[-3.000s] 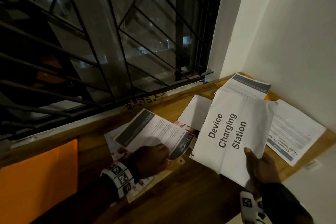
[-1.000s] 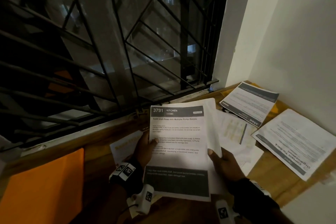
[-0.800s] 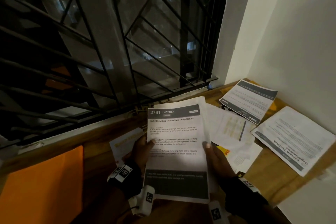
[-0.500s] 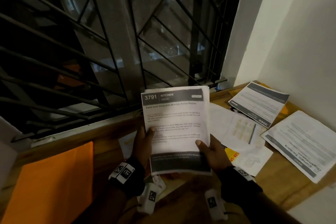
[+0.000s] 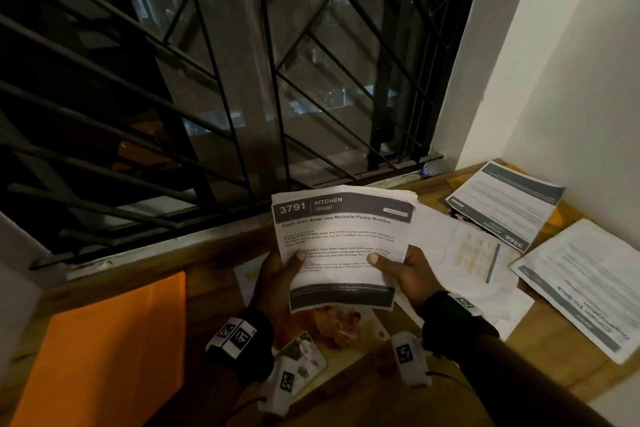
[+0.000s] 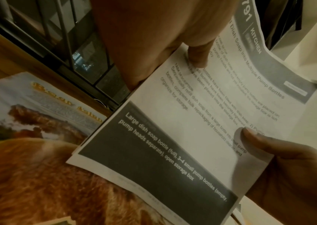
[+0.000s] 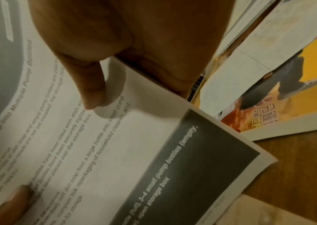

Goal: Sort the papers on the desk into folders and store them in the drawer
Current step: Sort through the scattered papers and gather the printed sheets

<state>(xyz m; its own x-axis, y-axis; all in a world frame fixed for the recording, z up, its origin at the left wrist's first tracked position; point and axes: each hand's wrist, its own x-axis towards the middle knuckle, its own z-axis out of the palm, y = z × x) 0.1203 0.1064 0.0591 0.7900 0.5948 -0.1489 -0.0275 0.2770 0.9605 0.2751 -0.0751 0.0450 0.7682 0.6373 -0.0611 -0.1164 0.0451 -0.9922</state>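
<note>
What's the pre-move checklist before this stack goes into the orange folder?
1. Stack held by both hands, left hand and right hand, thumbs on the top sheet: ok.
2. Top sheet legible, "3791 KITCHEN": ok.
3. Stack edges squared: not ok, the top edges fan out.
4. Orange folder on the desk, at the left: ok.
5. Folder open: cannot tell.
6. All papers collected: not ok, loose sheets lie at the right.
</note>
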